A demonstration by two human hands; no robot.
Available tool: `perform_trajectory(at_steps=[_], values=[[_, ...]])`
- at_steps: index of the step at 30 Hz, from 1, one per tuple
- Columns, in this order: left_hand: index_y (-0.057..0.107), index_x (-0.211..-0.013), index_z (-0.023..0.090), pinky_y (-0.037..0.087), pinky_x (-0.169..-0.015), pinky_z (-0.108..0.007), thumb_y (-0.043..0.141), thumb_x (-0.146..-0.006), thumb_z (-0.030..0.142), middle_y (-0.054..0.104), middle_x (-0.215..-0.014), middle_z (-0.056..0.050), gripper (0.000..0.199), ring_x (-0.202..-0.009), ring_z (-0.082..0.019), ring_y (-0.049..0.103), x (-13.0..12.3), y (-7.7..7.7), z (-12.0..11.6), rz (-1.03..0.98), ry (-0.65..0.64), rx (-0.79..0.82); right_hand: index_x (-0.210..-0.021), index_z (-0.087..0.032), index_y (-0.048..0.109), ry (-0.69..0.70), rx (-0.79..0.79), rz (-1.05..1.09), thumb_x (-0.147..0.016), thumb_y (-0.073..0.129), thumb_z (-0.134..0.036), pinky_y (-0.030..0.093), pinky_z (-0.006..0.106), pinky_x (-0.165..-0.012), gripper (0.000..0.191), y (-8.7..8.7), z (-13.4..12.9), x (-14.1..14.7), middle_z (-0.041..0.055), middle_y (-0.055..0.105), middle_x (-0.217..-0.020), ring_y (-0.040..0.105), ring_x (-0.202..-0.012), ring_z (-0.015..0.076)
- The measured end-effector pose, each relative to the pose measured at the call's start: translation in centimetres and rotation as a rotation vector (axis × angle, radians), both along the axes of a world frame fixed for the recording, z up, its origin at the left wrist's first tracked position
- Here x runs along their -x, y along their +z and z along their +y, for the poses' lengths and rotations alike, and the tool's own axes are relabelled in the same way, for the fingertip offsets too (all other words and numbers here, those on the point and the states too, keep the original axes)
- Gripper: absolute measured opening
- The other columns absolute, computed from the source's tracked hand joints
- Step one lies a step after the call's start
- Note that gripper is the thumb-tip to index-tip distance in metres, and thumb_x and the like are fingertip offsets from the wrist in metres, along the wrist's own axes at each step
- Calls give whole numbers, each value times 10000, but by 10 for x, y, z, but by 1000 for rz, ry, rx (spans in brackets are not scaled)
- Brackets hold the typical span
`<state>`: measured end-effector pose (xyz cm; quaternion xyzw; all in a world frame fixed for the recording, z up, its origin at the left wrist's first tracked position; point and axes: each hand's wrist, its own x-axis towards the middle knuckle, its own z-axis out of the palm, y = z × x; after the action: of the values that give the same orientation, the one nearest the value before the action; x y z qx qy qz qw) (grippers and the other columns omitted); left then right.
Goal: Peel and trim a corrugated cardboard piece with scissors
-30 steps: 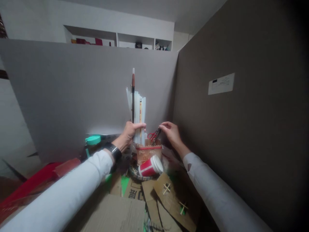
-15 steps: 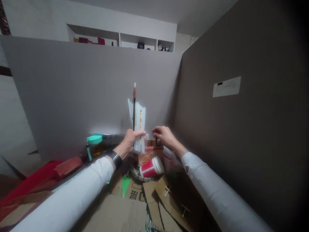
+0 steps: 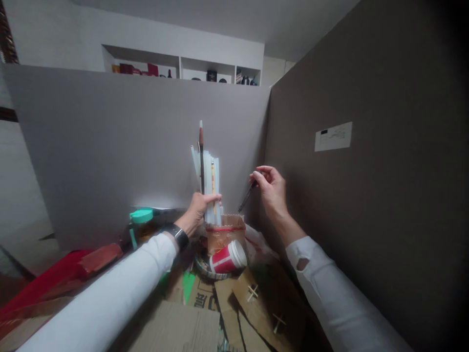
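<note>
My left hand (image 3: 201, 208) is closed round an upright bundle of pale strips (image 3: 208, 173). In the same bundle stand a dark brush-like stick (image 3: 201, 156) with a brown and white tip and a yellow pencil-like stick (image 3: 213, 183). My right hand (image 3: 270, 190) pinches a dark pen (image 3: 247, 196) that slants down to the left. Below the pen's tip is a brown container (image 3: 222, 239) with a scalloped rim and a red band. A red and white paper cup (image 3: 229, 257) with a white lid lies tilted in front of the container.
Brown cardboard pieces (image 3: 183, 325) cover the near surface, some with small crossed sticks (image 3: 252, 292). A jar with a turquoise lid (image 3: 141, 216) stands at the left. Grey panels (image 3: 146, 132) rise behind and to the right.
My right hand has lifted away from the container, up and to the right, with the pen now in plain view. My left hand still holds the bundle, almost in place.
</note>
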<state>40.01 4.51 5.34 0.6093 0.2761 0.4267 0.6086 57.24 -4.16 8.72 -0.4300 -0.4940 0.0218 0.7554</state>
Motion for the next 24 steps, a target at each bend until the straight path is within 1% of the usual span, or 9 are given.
perform_trajectory(at_steps=[2,5,8,10,13,18,21,24], values=[[618,-1135,148,578,-730,-377,624,-914,309,661,-1096,-80,273,-872,-199,665,-8,4,3,-13,9,-24,-1113,-148,600,21,-2,31,-940,609,-299,564,318,-690,230,-4,1,0,22,657,-947,648,-758,140],[620,-1132,148,579,-729,-375,627,-912,304,662,-1096,-80,270,-872,-198,666,-22,9,8,-31,23,-60,-1117,-148,600,45,12,70,-945,601,-312,567,326,-698,238,-14,5,-3,29,659,-964,653,-773,145],[621,-1136,147,578,-740,-382,632,-908,302,660,-1113,-84,276,-890,-205,665,-36,10,12,-42,35,-91,-1126,-151,599,32,4,93,-953,585,-332,565,345,-732,250,-25,8,-6,40,656,-1003,654,-825,160],[620,-1143,148,576,-757,-393,633,-907,303,657,-1130,-86,283,-911,-213,664,-45,5,14,-43,39,-106,-1134,-155,597,26,-1,97,-958,575,-344,562,355,-748,260,-32,10,-6,46,653,-1024,652,-852,168],[616,-1156,152,571,-782,-411,633,-906,305,650,-1155,-90,294,-941,-224,660,-54,-7,17,-33,44,-117,-1125,-157,601,36,10,83,-959,571,-351,560,354,-748,258,-39,11,-3,46,654,-1021,651,-846,166],[620,-1142,147,575,-759,-396,631,-908,313,658,-1126,-85,287,-911,-216,664,-57,-31,19,6,41,-129,-1089,-157,615,52,47,43,-955,579,-345,556,354,-756,234,-50,13,5,39,660,-997,649,-828,160],[625,-1131,146,576,-749,-389,631,-908,313,663,-1112,-80,279,-896,-212,667,-55,-37,16,24,10,-161,-1085,-155,617,79,86,33,-954,580,-350,555,357,-759,238,-59,17,10,39,661,-996,650,-830,161],[628,-1130,149,575,-765,-400,633,-907,308,664,-1120,-76,274,-916,-219,667,-56,-38,13,38,-41,-227,-1079,-151,618,121,129,38,-956,576,-356,558,349,-742,242,-69,24,15,38,661,-988,651,-817,157]])
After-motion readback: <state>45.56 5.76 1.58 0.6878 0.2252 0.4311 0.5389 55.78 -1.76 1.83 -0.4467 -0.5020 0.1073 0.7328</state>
